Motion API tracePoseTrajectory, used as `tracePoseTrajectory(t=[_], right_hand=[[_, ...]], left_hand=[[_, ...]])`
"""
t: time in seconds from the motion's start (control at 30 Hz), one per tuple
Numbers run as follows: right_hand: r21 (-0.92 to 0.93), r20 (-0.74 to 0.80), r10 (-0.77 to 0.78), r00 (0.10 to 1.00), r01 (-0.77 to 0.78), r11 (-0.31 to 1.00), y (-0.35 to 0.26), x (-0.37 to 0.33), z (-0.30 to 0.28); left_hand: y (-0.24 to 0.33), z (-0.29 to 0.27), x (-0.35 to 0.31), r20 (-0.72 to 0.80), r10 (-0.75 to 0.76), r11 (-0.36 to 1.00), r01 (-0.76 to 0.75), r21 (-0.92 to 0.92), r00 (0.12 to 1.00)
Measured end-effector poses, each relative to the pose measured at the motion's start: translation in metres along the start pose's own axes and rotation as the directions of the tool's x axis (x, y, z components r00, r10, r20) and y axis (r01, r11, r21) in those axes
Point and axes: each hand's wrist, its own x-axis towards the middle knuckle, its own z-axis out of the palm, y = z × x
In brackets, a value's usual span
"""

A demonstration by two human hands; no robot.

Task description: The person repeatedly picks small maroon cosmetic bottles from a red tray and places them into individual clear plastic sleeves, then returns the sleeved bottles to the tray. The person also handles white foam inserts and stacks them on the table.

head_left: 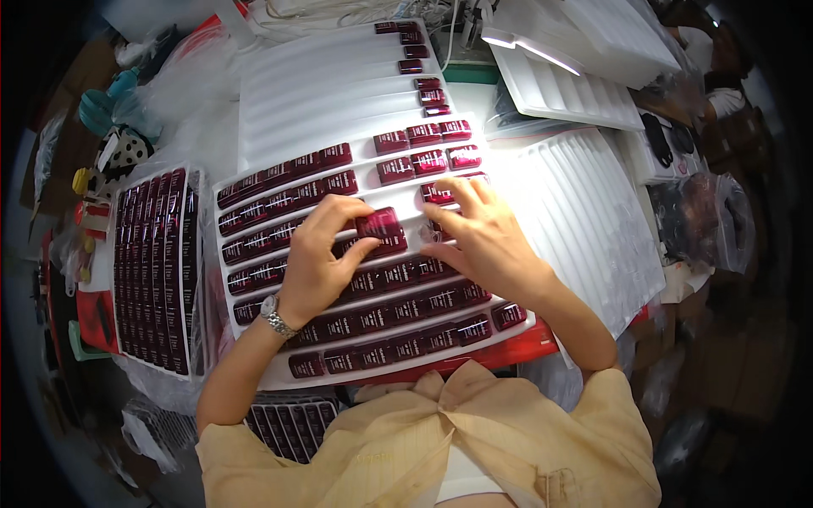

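Here a white grooved tray (pixel 254 182) lies on the worktop, its rows filled with dark red glossy pieces. The left hand (pixel 318 254) pinches one dark red piece (pixel 380 225) just above the tray's middle rows. The right hand (pixel 478 237) rests alongside, fingers spread loose over the neighbouring pieces, holding nothing.

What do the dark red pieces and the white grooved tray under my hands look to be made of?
Dark red pieces: probably glossy moulded plastic, since lamp glare glints off smooth faces; lacquered or glass-like can't be excluded. The left hand pinches one piece. White grooved tray: seemingly thin formed plastic, a matt to satin sheet with evenly pressed channels. The right hand rests on its rows.
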Motion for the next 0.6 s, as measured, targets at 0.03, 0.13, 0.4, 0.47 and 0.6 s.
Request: tracePoseTrajectory(t=[0.03,0.13,0.4,0.47,0.6], right_hand=[[-0.020,-0.021,-0.020,1.000,0.020,1.000,0.000,-0.005,0.005],[0.009,-0.089,-0.053,0.995,0.054,0.999,-0.007,-0.009,0.012],[0.870,0.144,0.165,0.976,-0.204,0.448,0.000,-0.012,-0.020],[0.920,0.243,0.076,0.967,-0.255,0.297,0.001,-0.014,-0.017],[0.779,0.209,0.173,0.963,-0.270,0.565,0.008,-0.024,-0.023]], left_hand=[[-0.005,-0.002,0.001,-0.038,0.033,0.998,-0.031,0.046,0.999],[-0.005,-0.006,0.001,-0.043,0.030,0.999,-0.029,0.034,0.999],[0.009,0.004,-0.004,0.020,0.153,0.985,-0.150,-0.089,0.988],[0.018,0.008,-0.006,0.087,0.225,0.964,-0.208,-0.169,0.971],[0.019,0.027,-0.004,0.182,0.014,0.886,0.072,-0.459,0.983]])
